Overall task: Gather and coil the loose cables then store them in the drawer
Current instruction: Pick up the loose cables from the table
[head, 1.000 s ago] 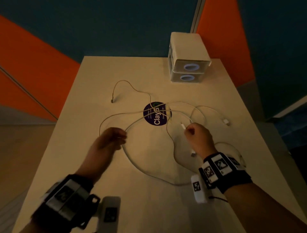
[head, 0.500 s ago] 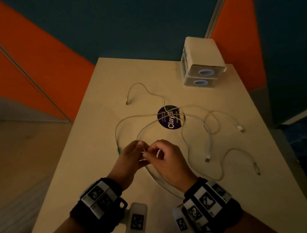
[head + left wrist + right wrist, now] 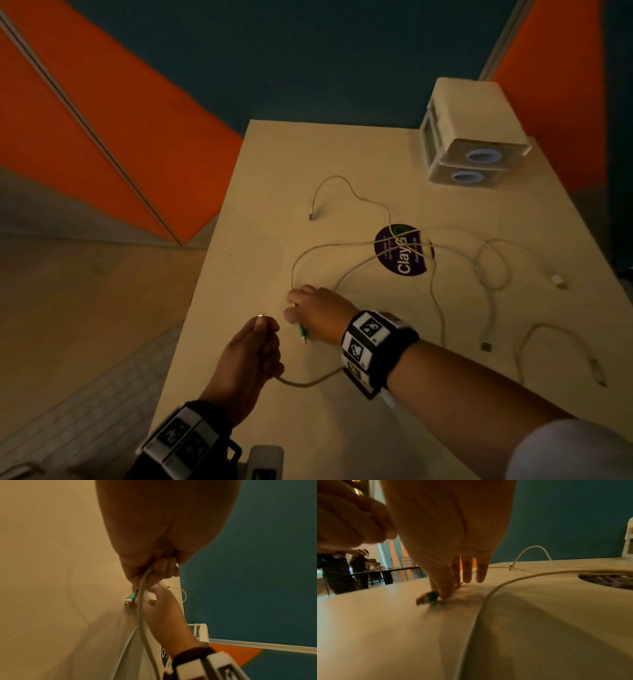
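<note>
Left hand [image 3: 251, 353] raised just above the table [image 3: 342, 428], fingers curled round a white cable [image 3: 310, 382], its metal plug tip poking out above the fist and the cord trailing from beneath toward the right wrist. Right hand [image 3: 317, 317] reached across to the left, palm down, thumb and forefinger pinching a thin cable just behind its green plug [image 3: 302, 333], the other fingers [image 3: 480, 573] hanging straighter and touching or nearly touching the tabletop. Hands close together, not touching.

Counted on the table: roughly four or five pale cables [image 3: 445, 274], loose and crossing over one another, the tangle too muddled for a firm count. One round purple sticker [image 3: 404, 255] beneath the crossing. Two stacked white drawers [image 3: 479, 164] at the far right corner, both closed, well apart from the hands. Two wrist bands with square markers, one per wrist.
</note>
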The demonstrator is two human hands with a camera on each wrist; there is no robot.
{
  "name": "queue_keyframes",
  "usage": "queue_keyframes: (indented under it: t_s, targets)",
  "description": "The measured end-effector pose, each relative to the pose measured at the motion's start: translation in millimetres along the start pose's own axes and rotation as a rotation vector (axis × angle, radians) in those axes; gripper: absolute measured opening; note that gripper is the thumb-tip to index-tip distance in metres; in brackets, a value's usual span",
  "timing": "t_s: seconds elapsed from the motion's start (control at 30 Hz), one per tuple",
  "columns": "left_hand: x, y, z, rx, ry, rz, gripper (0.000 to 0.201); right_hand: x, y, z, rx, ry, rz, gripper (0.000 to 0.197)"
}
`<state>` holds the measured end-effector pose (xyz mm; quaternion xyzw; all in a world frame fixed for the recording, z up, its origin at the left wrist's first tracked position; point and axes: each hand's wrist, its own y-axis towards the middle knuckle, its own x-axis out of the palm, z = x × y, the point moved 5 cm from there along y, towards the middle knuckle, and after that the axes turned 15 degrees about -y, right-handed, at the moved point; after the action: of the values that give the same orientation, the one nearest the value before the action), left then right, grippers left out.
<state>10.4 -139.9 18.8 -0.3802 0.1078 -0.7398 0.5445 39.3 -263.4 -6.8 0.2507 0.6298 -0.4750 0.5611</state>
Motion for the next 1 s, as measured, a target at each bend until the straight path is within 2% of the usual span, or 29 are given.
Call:
queue_keyframes:
  t_s: [0.13, 0.27, 0.4, 0.47, 0.63, 0.73, 0.83, 1.0]
  targets:
    - [-1.4, 9.1, 11.2, 0.047, -0.014, -0.019, 0.032, -5.2, -9.8, 5.3, 0.057, -0.070, 0.199, 0.012]
    - [1.4, 18.5, 26.8, 0.118, 0.030, -0.057, 0.030, -36.8, -29.9, 39.3, 0.357, 0.365, 0.406, 0.010]
    - [13.8, 26.6, 49.6, 0.236, 0.074, -0.096, 0.030, -76.8, -72.2, 76.5, 0.653, 0.792, 0.592, 0.010]
    - [27.2, 27.7, 62.3, 0.293, 0.090, -0.122, 0.030, -86.8, -88.9, 80.2, 0.699, 0.901, 0.615, 0.008]
    - [74.0, 21.2, 75.8, 0.370, 0.192, -0.312, 0.028, -92.3, -105.5, 53.6, 0.615, 1.061, 0.529, 0.015]
    - [91.7, 16.9, 62.7, 0.314, 0.181, -0.410, 0.034, -86.8, -103.8, 37.8, 0.621, 1.045, 0.504, 0.011]
    - [95.7, 14.8, 46.7, 0.257, 0.135, -0.439, 0.042, -76.5, -104.6, 31.4, 0.687, 1.088, 0.562, 0.024]
    - [98.9, 11.3, 30.2, 0.181, 0.254, -0.548, 0.045, -70.4, -116.6, 22.4, 0.742, 1.018, 0.583, 0.026]
